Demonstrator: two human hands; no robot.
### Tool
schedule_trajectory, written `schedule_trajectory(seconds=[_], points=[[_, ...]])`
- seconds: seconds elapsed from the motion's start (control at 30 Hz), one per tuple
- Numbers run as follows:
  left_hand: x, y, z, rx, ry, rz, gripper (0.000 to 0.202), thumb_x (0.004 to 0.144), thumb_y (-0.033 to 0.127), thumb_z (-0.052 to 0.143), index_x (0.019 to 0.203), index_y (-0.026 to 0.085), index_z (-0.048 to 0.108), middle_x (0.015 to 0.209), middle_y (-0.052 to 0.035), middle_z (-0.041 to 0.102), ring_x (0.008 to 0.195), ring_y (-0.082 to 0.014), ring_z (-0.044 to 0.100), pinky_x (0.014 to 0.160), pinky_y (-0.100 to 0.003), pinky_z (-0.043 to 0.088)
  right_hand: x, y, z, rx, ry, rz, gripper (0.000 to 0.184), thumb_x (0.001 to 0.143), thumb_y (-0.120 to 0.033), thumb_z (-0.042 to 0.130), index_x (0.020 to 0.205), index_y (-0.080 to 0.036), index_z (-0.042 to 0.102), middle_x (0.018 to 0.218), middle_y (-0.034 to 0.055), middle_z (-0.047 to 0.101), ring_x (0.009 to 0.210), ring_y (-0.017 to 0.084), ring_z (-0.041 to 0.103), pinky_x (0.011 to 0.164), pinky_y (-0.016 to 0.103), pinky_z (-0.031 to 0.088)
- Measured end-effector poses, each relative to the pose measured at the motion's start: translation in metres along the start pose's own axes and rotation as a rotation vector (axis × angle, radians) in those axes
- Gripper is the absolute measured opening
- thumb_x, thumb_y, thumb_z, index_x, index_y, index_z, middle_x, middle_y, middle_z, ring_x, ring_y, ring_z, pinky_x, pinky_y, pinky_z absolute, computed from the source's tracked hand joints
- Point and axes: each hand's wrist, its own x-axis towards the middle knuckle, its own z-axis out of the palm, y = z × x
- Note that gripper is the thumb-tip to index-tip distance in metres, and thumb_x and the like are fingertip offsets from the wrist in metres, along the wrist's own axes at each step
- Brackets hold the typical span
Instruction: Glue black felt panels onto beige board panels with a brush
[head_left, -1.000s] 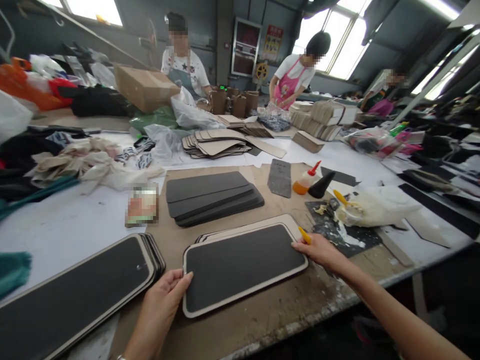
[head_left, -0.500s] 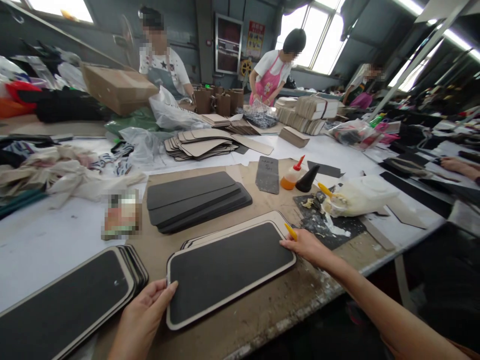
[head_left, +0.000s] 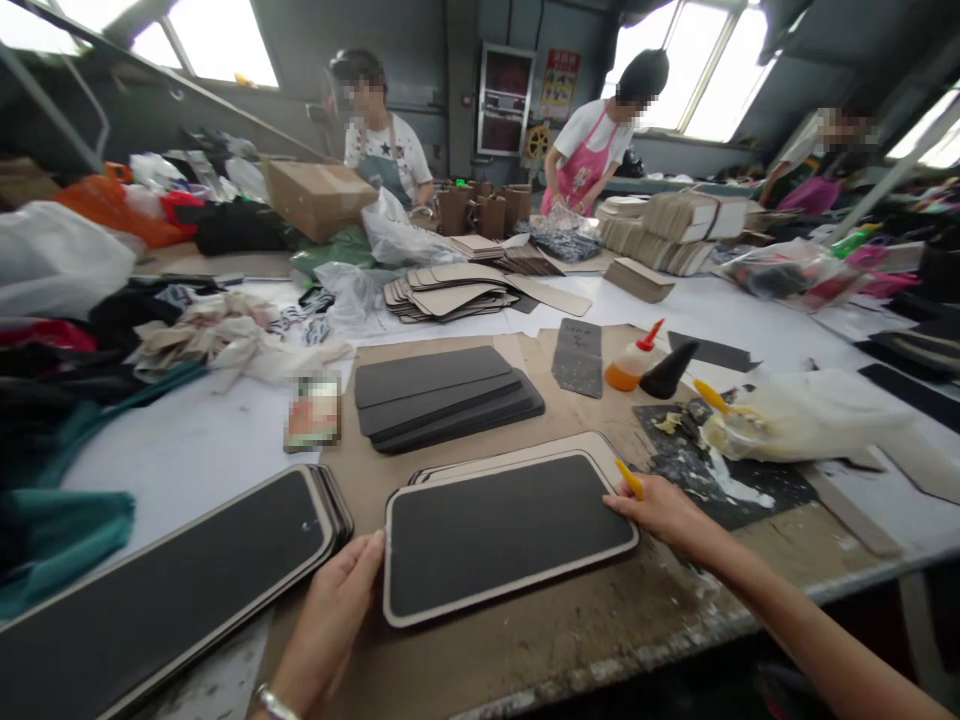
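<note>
A dark rectangular panel with rounded corners and a beige border [head_left: 510,530] lies in front of me on a small stack of beige-edged pieces [head_left: 577,447]. At its left end, my left hand [head_left: 341,590] is closed on the edge. My right hand [head_left: 660,510] is closed too, with fingertips at the panel's right end and a slim yellow tool [head_left: 628,479] sticking up from the grip. The tool's lower part is hidden in the hand. Left of my left hand lies a pile of similar bordered panels [head_left: 195,570]. Bare dark panels [head_left: 450,395] lie fanned out behind.
An orange-filled bottle with a red nozzle [head_left: 634,360] stands beside a black cone-shaped object [head_left: 670,370]. A glue-smeared bag [head_left: 795,415] lies on a dark, stained sheet [head_left: 772,497]. Cut pieces [head_left: 450,292] and cloth [head_left: 217,335] lie farther back. Two co-workers stand across the table.
My view has turned left, so the scene sits farther right in the picture. Both hands stay at the panel's ends, and a bracelet now shows on my left wrist.
</note>
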Motion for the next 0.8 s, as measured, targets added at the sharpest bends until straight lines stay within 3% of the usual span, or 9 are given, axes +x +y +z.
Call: schedule_trajectory(seconds=[0.17, 0.3, 0.43, 0.63, 0.8], points=[[-0.002, 0.001, 0.002, -0.050, -0.020, 0.046, 0.048, 0.061, 0.060, 0.063, 0.075, 0.014, 0.062, 0.063, -0.0026, 0.065, 0.061, -0.0163, 0.060, 0.057, -0.027, 0.046, 0.011, 0.019, 0.008, 0.075, 0.002, -0.043, 0.034, 0.064, -0.053, 0.055, 0.051, -0.021, 0.049, 0.050, 0.0010, 0.055, 0.052, 0.018, 0.052, 0.051, 0.027, 0.035], [0.000, -0.001, 0.003, -0.072, 0.003, 0.047, 0.044, 0.058, 0.055, 0.069, 0.071, 0.014, 0.060, 0.061, -0.0023, 0.064, 0.055, -0.0140, 0.058, 0.055, -0.026, 0.046, 0.017, 0.025, 0.009, 0.062, -0.028, -0.035, 0.040, 0.059, -0.059, 0.055, 0.047, -0.022, 0.048, 0.047, 0.0014, 0.053, 0.051, 0.018, 0.050, 0.051, 0.028, 0.036], [-0.002, -0.002, 0.004, -0.082, -0.023, 0.049, 0.040, 0.051, 0.046, 0.077, 0.068, 0.014, 0.060, 0.062, -0.0020, 0.066, 0.059, -0.0142, 0.059, 0.059, -0.026, 0.047, 0.010, 0.016, 0.004, 0.058, -0.019, -0.029, 0.036, 0.062, -0.055, 0.054, 0.050, -0.021, 0.050, 0.049, 0.0013, 0.054, 0.052, 0.018, 0.051, 0.051, 0.027, 0.036], [0.001, -0.002, 0.002, -0.029, -0.010, 0.074, 0.042, 0.048, 0.049, 0.077, 0.070, 0.016, 0.062, 0.063, -0.0006, 0.067, 0.060, -0.0143, 0.060, 0.060, -0.024, 0.048, -0.005, -0.002, -0.002, 0.046, 0.086, -0.016, 0.021, 0.067, -0.039, 0.054, 0.057, -0.020, 0.052, 0.056, 0.0008, 0.058, 0.058, 0.018, 0.054, 0.055, 0.026, 0.037], [0.002, 0.001, 0.001, -0.010, 0.024, 0.130, 0.047, 0.045, 0.051, 0.079, 0.074, 0.017, 0.064, 0.067, -0.0006, 0.069, 0.065, -0.0164, 0.062, 0.063, -0.023, 0.051, -0.020, -0.016, -0.011, 0.060, 0.208, -0.079, 0.023, 0.069, -0.042, 0.051, 0.059, -0.022, 0.049, 0.057, -0.0001, 0.057, 0.057, 0.017, 0.054, 0.055, 0.026, 0.037]])
